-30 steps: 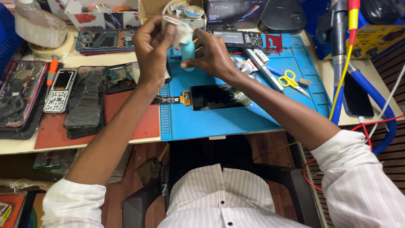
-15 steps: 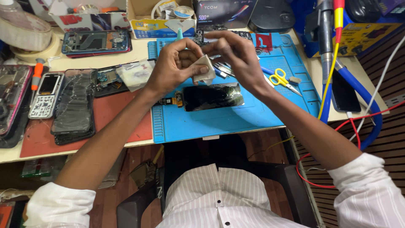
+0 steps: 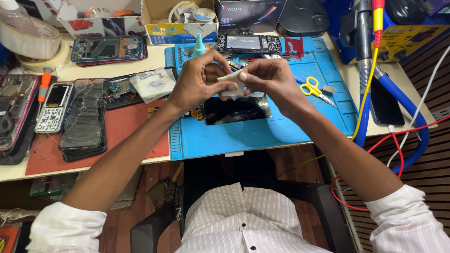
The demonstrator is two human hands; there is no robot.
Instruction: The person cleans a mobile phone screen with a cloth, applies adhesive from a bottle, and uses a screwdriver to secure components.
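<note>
While both hands meet above the blue mat, this is what shows:

hands: left hand (image 3: 197,82) and right hand (image 3: 269,79) raised together over the middle of the tabletop (image 3: 361,79), nearly touching
held thing: small white wipe (image 3: 233,84), crumpled, between the two hands, just above the phone screen
left fingers: curled in, thumb and forefinger pinching the wipe's left edge
right fingers: bent, tips pressed together on the wipe's right edge
phone screen: dark glass panel (image 3: 236,110) lying flat on the blue work mat (image 3: 262,133), a flex cable sticking out at its left end
bottle: teal nozzle-tip bottle (image 3: 198,46) upright behind the left hand, mostly hidden
scissors: yellow-handled scissors (image 3: 313,89) on the mat, right of the right hand, apart from it
phone frame: open phone chassis (image 3: 248,43) at the mat's far edge
left side: red mat (image 3: 136,131) with a cracked dark phone (image 3: 86,117), a keypad phone (image 3: 54,107) beside it, a clear plastic bag (image 3: 152,84) near the left wrist
right side: black phone (image 3: 384,105) face down, blue hose (image 3: 412,140) and red wire (image 3: 398,150) curving past it
back: open cardboard boxes (image 3: 180,23), tape roll (image 3: 30,40) far left
</note>
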